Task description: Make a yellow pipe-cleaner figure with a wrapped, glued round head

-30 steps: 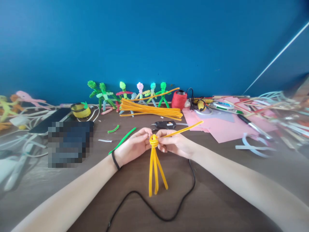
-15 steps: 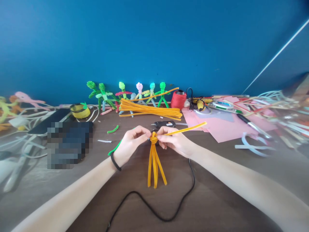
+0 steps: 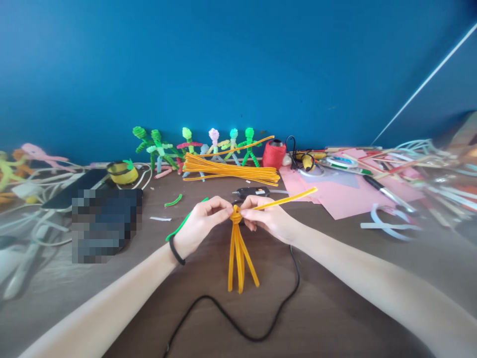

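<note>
Orange pipe cleaners [image 3: 238,248] hang as a bunch between my two hands, with a wound knot at the top and several straight ends pointing down. My left hand [image 3: 203,223] is closed, thumb and forefinger pinching the left side of the knot. From the right, my right hand [image 3: 268,216] pinches the same bunch near the knot. One long orange strand [image 3: 294,198] sticks out rightward past my right fingers. A green pipe cleaner [image 3: 182,227] lies behind my left wrist, partly hidden by it.
Behind my hands lie a pile of orange pipe cleaners [image 3: 231,168] and a black glue gun [image 3: 253,192]; a black cable [image 3: 238,325] curves in front. Pipe-cleaner figures [image 3: 187,141] stand by the blue wall. Red thread spool [image 3: 274,155] and pink paper [image 3: 343,199] sit right, a phone [image 3: 112,223] left.
Both hands keep their pinch on the orange bunch. Its hanging ends have swung slightly to the right, and the whole view has shifted a little.
</note>
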